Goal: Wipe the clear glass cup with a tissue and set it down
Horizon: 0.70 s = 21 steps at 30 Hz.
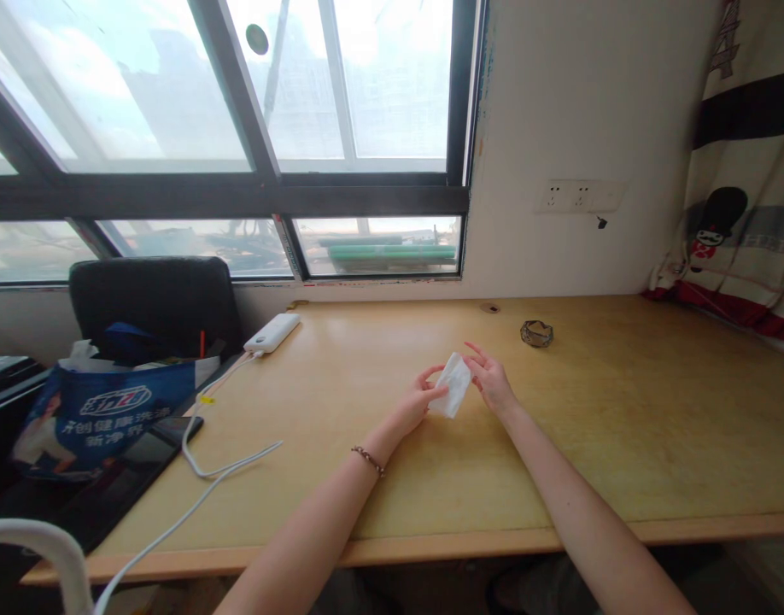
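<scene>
A white folded tissue (454, 386) is held up over the middle of the wooden table. My left hand (418, 403) grips its left edge, thumb across the front and fingers behind. At its upper right edge, my right hand (489, 380) pinches it between thumb and fingers, with the index finger stretched out above. A beaded bracelet (368, 461) circles my left wrist. Beyond my right hand, a dark, ring-shaped openwork object (536, 334) rests on the tabletop; I cannot make out its kind.
The wooden table (623, 427) reaches to the wall. At its left lies a white power bank (273, 333) with a white cable (203, 471) trailing over the front edge. Left of that are a blue bag (119, 418) and a black chair (152, 299). A curtain (751, 196) hangs at right.
</scene>
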Available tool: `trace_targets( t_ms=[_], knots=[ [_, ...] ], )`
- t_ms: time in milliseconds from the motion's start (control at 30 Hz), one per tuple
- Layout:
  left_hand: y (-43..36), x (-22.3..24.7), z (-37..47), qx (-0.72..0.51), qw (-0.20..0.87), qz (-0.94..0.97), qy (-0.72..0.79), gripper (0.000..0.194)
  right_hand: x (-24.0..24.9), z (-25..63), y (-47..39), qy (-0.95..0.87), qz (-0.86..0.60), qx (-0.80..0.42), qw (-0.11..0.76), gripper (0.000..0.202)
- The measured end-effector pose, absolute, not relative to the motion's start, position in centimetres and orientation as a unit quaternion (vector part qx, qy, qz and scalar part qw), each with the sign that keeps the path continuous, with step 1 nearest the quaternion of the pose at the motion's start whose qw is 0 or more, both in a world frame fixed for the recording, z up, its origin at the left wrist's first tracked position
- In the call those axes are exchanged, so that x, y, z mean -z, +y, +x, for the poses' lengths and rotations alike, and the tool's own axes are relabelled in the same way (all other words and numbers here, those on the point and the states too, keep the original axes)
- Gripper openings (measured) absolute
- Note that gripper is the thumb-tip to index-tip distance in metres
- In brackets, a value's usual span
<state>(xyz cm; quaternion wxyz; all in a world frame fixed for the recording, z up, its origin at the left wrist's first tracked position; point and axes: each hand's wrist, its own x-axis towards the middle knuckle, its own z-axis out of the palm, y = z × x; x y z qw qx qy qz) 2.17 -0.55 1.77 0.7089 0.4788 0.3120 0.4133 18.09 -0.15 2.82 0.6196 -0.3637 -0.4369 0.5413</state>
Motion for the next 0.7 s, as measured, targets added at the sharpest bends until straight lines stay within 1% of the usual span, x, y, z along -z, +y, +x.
trace_targets(
  t_ms=[133,300,433,567,700],
  knots=[
    [-0.1,-1.8,1.9,-0.485,0.676,0.461,0.309,0.085,-3.2,17.8,-0.6,-0.441,-0.332,-0.601,0.578,0.059],
    [0.1,-1.8,1.7,-0.528,0.659,0.438,0.311,0.092,-3.7,17.4,-1.3,-0.467,-0.288,-0.660,0.513,0.060],
    [0.0,-1.6,1.7,-0.517,0.661,0.443,0.315,0.094,-4.0,17.2,-1.8,-0.506,-0.259,-0.676,0.469,0.053],
    [-0.1,-1.4,1.8,-0.495,0.659,0.470,0.315,0.094,-3.9,17.0,-2.0,-0.547,-0.271,-0.671,0.421,0.044],
    [0.0,-1.2,1.9,-0.485,0.652,0.487,0.320,0.095,-3.9,16.9,-2.0,-0.555,-0.291,-0.654,0.424,0.045]
  ],
)
